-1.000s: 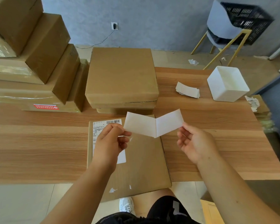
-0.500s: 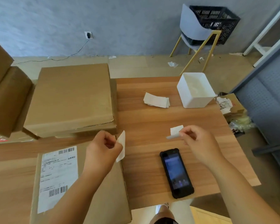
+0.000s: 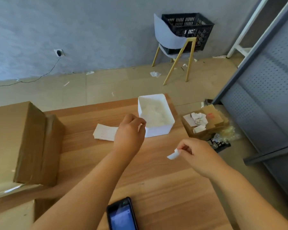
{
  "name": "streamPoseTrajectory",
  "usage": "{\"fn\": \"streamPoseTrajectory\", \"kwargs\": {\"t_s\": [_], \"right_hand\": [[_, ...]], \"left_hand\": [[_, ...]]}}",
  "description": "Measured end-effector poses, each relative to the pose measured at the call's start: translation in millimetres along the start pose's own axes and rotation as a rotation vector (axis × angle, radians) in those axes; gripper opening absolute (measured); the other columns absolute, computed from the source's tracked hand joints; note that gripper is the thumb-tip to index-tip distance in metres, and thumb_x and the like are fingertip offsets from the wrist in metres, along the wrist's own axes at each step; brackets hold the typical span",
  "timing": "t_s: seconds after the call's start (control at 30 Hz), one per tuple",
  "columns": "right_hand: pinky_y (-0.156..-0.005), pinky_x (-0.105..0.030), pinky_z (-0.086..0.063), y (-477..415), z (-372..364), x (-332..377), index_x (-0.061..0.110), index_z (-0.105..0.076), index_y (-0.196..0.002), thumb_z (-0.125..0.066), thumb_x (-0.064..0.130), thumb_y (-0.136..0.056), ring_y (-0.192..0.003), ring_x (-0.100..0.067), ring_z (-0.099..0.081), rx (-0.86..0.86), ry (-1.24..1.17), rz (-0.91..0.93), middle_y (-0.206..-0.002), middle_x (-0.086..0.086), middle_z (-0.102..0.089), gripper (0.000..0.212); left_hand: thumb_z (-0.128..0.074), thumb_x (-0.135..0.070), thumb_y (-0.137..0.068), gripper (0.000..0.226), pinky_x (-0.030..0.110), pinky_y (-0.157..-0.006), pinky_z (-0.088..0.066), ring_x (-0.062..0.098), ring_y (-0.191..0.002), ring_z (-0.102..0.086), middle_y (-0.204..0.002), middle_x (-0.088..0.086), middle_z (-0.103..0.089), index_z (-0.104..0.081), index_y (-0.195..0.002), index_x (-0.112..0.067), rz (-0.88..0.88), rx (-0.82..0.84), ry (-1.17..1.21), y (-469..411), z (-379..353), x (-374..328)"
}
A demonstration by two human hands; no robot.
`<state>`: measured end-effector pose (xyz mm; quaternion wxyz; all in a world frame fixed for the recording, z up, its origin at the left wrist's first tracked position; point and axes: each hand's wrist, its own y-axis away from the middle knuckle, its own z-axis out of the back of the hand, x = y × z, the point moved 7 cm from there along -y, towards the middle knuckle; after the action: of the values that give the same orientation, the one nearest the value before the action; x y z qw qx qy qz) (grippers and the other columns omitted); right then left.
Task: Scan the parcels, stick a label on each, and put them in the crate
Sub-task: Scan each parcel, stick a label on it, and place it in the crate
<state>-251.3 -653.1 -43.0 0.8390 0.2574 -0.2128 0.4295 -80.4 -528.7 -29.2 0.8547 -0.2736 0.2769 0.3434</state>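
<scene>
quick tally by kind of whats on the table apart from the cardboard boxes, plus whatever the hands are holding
white tub: 1
label stack: 1
handheld scanner: 1
paper slips: 2, one pinched in the left hand, one in the right hand
total: 5

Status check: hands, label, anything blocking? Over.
Left hand pinches paper scrap at white bin rim. Right hand pinches curled slip above table. Parcels untouched, left. Nothing blocking.

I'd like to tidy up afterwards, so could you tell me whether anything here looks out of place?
Yes: paper scraps litter the floor near the chair, and crumpled paper lies heaped on a cardboard box beside the table.
</scene>
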Motion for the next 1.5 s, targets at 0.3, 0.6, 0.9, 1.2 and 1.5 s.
{"fn": "streamPoseTrajectory", "kwargs": {"t_s": [0.3, 0.6, 0.9, 1.2, 1.5], "right_hand": [[-0.057, -0.015, -0.039, -21.9, 23.3, -55.1, 0.032, -0.060, -0.078, -0.056, 0.022, -0.091, -0.072, -0.001, -0.053, -0.030, -0.054, -0.042, -0.084, 0.014, -0.058, 0.017], [-0.065, -0.013, -0.044, -17.7, 14.9, -57.1, 0.031, -0.062, -0.080, -0.060, 0.023, -0.086, -0.079, 0.004, -0.054, -0.047, -0.270, -0.026, -0.083, 0.016, -0.062, 0.011], [-0.055, -0.015, -0.044, -7.2, -33.1, -16.1, 0.035, -0.057, -0.072, -0.056, 0.001, -0.075, -0.074, -0.005, -0.057, 0.123, -0.393, -0.023, -0.080, 0.013, -0.060, 0.034], [-0.068, -0.024, -0.049, 33.2, -99.1, 103.4, 0.030, -0.062, -0.076, -0.054, -0.002, -0.069, -0.079, -0.006, -0.059, 0.473, -0.519, 0.207, -0.080, 0.013, -0.062, 0.034], [-0.067, -0.041, -0.050, 74.0, -191.6, 177.3, 0.032, -0.062, -0.088, -0.073, 0.012, -0.069, -0.079, -0.028, -0.060, 0.504, -0.541, 0.134, -0.097, -0.010, -0.065, 0.031]], "left_hand": [[-0.043, -0.005, -0.088, 0.029, 0.031, -0.075, -0.039, 0.024, -0.099, -0.050, -0.104, 0.002, -0.058, -0.059, -0.110, -0.015, -0.222, 0.478, -0.732, -56.1, -114.9, 3.3], [-0.054, -0.035, -0.092, 0.030, 0.033, -0.087, -0.046, 0.018, -0.104, -0.056, -0.121, -0.005, -0.059, -0.063, -0.117, -0.022, 0.021, 0.358, -0.224, -15.0, -67.0, 3.1], [-0.059, -0.043, -0.085, 0.006, 0.003, -0.058, -0.038, -0.015, -0.079, -0.055, -0.085, -0.026, -0.062, -0.061, -0.091, -0.044, 0.481, 0.362, 0.190, 108.2, -15.8, 40.8], [-0.060, -0.048, -0.082, 0.025, 0.016, -0.067, -0.050, -0.001, -0.080, -0.063, -0.091, -0.011, -0.067, -0.057, -0.106, -0.040, 0.717, 0.220, 0.441, 194.3, 65.8, 84.2], [-0.072, -0.014, -0.079, 0.017, 0.016, -0.062, -0.051, 0.002, -0.070, -0.067, -0.076, -0.011, -0.072, -0.067, -0.088, -0.027, 0.786, -0.044, 0.606, 276.3, 172.0, 142.1]]}}
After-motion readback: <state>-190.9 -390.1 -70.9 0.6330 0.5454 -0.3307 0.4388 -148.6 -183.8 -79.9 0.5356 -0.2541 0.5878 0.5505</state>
